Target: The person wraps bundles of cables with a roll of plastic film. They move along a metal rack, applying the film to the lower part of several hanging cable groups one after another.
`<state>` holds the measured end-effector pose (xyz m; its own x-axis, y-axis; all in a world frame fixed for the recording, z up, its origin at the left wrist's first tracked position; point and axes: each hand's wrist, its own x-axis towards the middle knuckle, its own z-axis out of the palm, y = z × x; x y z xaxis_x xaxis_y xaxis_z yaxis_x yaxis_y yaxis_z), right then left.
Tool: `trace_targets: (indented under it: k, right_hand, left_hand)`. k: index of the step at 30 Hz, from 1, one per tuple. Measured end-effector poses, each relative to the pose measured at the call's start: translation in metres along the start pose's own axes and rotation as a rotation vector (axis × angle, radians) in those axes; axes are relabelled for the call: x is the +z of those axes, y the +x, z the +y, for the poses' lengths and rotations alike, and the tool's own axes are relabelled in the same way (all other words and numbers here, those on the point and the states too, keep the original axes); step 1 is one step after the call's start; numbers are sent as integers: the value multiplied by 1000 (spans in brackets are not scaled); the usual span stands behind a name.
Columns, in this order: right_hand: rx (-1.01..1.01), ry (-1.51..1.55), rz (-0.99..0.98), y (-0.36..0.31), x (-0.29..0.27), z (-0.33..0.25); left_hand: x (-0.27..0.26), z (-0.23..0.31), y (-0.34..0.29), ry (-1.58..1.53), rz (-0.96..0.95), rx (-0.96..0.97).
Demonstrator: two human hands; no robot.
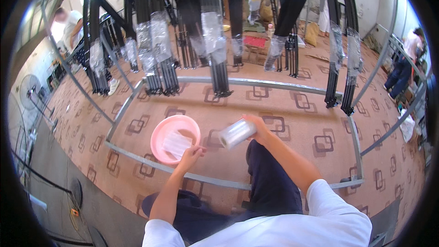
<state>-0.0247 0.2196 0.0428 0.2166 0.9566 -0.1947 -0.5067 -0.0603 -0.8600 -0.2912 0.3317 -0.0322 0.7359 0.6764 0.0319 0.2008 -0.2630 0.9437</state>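
Observation:
My right hand is closed round one end of a roll of clear plastic film, held tilted above the carpet. To its left, my left hand is at the right rim of a pink basin, fingers drawn together. Whether anything thin is pinched in them is too small to make out. A white folded sheet or stack of paper lies inside the basin. In front of me hang bundles of long black strips, one of them wrapped in clear film near its lower end.
A grey metal frame surrounds the basin at floor level, its posts rising at both sides. Patterned carpet covers the floor. A standing fan is at left. People stand at far left and far right.

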Motion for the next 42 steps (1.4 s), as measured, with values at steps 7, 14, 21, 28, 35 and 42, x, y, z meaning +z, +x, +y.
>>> trace_targets:
  k: [7,14,21,28,35,42]
  right_hand:
    - [142,636,-93,31,-36,21]
    - [167,340,112,18,-26,21]
    - [96,257,180,8,-8,23]
    - [101,376,125,16,8,21]
    - [206,338,151,35,42,52]
    - [226,99,-57,47,59,91]
  left_hand:
    - [18,13,5,5,-114,-55]
    - [24,3,23,-127,-137,-103]
    - [25,13,38,-159,-113,-16]
    - [20,19,34,-267,-106,-19]
    - [-11,19,6,-205,32,-107]
    - [-30,21,1,-280,101,-120]
